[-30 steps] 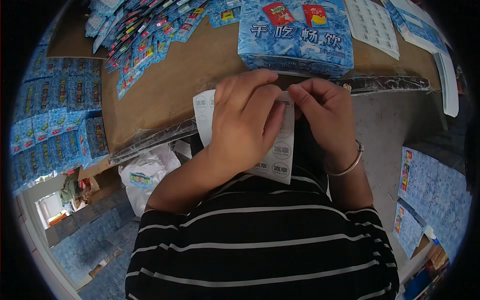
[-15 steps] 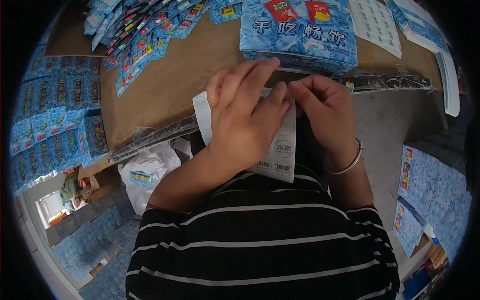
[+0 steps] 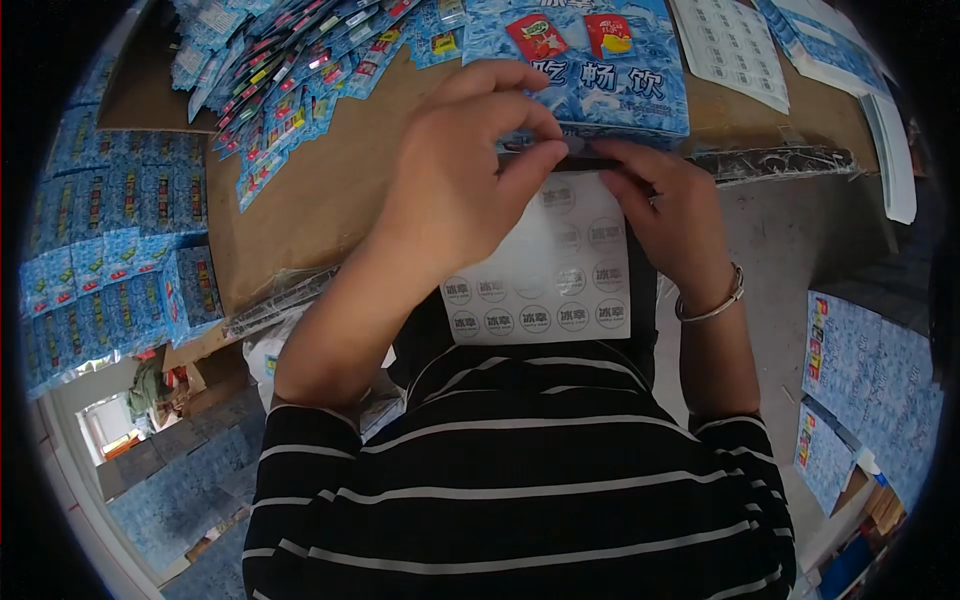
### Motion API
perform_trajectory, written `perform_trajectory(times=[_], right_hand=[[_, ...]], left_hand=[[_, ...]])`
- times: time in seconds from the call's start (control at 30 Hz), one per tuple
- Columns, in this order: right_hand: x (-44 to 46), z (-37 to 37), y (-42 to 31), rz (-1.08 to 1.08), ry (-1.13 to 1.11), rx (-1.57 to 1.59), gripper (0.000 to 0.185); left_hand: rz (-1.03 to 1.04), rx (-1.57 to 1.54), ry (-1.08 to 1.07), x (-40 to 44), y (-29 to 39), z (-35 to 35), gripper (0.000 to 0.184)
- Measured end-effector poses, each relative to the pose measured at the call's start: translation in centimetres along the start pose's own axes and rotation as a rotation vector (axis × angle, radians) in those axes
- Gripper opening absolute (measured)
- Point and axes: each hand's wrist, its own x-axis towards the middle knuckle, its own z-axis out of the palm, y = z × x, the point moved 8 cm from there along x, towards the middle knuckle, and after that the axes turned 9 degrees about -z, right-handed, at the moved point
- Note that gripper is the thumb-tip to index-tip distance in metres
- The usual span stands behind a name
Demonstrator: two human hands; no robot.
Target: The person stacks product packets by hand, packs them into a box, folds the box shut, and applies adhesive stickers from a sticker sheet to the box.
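A white sheet of round printed stickers (image 3: 536, 290) hangs before my striped shirt, its printed side facing me. My right hand (image 3: 672, 205) grips its upper right corner between thumb and forefinger. Above the sheet, the thumb and forefinger of my left hand (image 3: 470, 165) come together on a small translucent round sticker (image 3: 574, 146). The right forefinger's tip is close to that sticker; whether it touches is unclear. Just beyond the fingers stands a blue ice-patterned box (image 3: 600, 85) with Chinese lettering, partly covered by my left hand.
Many blue sachets (image 3: 300, 70) are heaped on the brown cardboard-topped table (image 3: 310, 190). Another sticker sheet (image 3: 735, 50) lies right of the box. Stacked blue boxes (image 3: 110, 220) fill the left side. More blue cartons (image 3: 865, 365) stand low on the right.
My left hand has lifted off the sheet and closed into a pinch. The sheet has swung round to face me more fully, showing more stickers. The view has shifted slightly.
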Motion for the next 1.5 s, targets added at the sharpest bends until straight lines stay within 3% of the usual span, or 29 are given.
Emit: perform_trajectory(times=[0.07, 0.17, 0.23, 0.93, 1.27, 1.37, 1.43, 1.5], right_hand=[[0.1, 0.3, 0.4, -0.041, -0.069, -0.028, 0.018], [0.3, 0.3, 0.3, -0.059, -0.062, -0.056, 0.018], [0.1, 0.4, 0.4, -0.077, -0.035, -0.071, 0.018], [0.0, 0.3, 0.2, -0.082, 0.015, -0.057, 0.015], [0.0, 0.2, 0.3, -0.094, 0.040, -0.058, 0.018], [-0.2, 0.2, 0.3, -0.110, 0.068, -0.072, 0.020], [-0.5, 0.3, 0.4, -0.086, 0.075, -0.059, 0.024], [-0.6, 0.4, 0.5, -0.064, 0.082, -0.048, 0.028]], left_hand=[[-0.023, 0.035, -0.048, 1.2, -0.6, 0.9, 0.011], [0.120, 0.138, -0.026, 1.8, -0.1, 1.5, 0.010], [0.173, 0.351, -0.027, 1.9, 0.2, 2.0, 0.010], [0.380, 0.425, 0.144, 1.1, 1.6, 3.2, 0.010], [0.375, 0.441, 0.200, 1.2, 1.3, 3.1, 0.012], [0.320, 0.415, 0.145, 2.0, 0.9, 2.7, 0.011], [0.191, 0.295, -0.007, 2.9, -0.5, 2.8, 0.023], [0.205, 0.303, -0.042, 3.5, -0.5, 2.7, 0.030]])
